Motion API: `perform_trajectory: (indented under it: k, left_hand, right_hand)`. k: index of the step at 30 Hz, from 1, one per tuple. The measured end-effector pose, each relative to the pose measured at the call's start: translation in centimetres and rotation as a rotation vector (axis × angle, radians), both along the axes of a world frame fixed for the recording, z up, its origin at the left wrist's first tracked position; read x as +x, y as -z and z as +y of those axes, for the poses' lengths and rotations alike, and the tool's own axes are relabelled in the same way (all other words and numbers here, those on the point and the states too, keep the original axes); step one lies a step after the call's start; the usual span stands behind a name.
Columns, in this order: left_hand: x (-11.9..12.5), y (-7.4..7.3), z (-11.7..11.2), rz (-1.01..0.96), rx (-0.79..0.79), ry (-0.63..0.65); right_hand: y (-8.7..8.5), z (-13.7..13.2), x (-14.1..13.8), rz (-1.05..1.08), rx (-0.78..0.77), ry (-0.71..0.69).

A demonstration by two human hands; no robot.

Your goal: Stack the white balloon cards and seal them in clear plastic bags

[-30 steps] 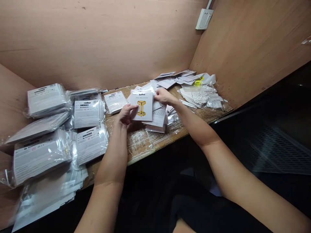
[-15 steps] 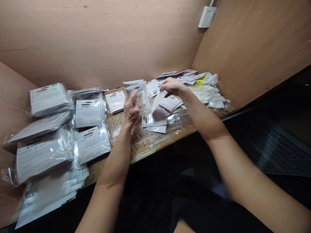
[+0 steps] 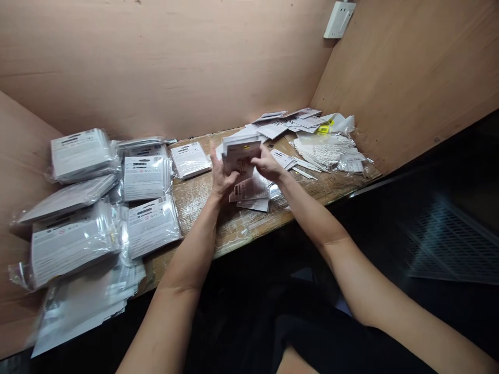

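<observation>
Taped wood bench point(image 3: 230, 228) under me, sealed poly-bag stacks point(image 3: 146, 177) on its left, loose cards point(image 3: 249, 193) mid-bench. Card packets point(image 3: 240, 155) held just above those cards, pinched w/ my L hand point(image 3: 222, 176) and R hand point(image 3: 267, 167), both gripping.

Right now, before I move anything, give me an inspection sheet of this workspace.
Surface: wooden bench top wrapped in clear tape.
Job's things: stack of white printed cards held up above the bench; its print is too small to read.
Clutter: loose printed cards below the hands, more cards behind, plastic-bagged packs on the left, a bagged white bundle on the right.
Hands: left hand and right hand both on the stack.
Cables: nothing seen.
Surroundings: wooden panel walls on three sides, a wall socket at upper right.
</observation>
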State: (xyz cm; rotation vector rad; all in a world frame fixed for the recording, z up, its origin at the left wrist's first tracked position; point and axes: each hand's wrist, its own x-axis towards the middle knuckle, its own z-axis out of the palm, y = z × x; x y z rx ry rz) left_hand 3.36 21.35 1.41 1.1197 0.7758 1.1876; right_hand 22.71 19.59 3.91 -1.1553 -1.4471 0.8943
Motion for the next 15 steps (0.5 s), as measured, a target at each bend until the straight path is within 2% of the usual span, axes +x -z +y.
perform_trajectory:
  k: [3, 5, 7, 9, 11, 13, 14, 15]
  left_hand:
    - [0.8, 1.9, 0.6, 0.136, 0.264, -0.095]
    - [1.3, 2.3, 0.8, 0.161, 0.345, -0.162]
    - [1.7, 2.1, 0.8, 0.137, 0.397, -0.154]
    - [1.8, 1.6, 1.0, 0.1, 0.44, -0.079]
    - [1.6, 1.1, 1.5, 0.081, 0.432, -0.074]
    - [1.0, 0.7, 2.5, 0.092, 0.334, -0.205]
    - [0.6, 0.6, 3.0, 0.095, 0.249, -0.294]
    - [0.1, 0.6, 3.6, 0.09, 0.152, -0.359]
  right_hand:
    - [1.9, -0.1, -2.0, 0.029, 0.016, 0.028]
    - [1.3, -0.5, -1.7, -0.005, 0.078, -0.024]
    - [-0.4, -2.3, 0.4, -0.069, 0.178, -0.066]
    - [-2.9, -6.2, 3.4, -0.214, 0.232, 0.005]
    - [-5.1, -11.5, 6.0, -0.487, 0.153, 0.198]
    - [-6.0, -16.8, 7.3, -0.87, -0.069, 0.421]
    - [-5.8, -18.9, 7.5, -1.064, -0.18, 0.512]
    - [-5.2, -20.4, 7.6, -1.233, -0.283, 0.524]
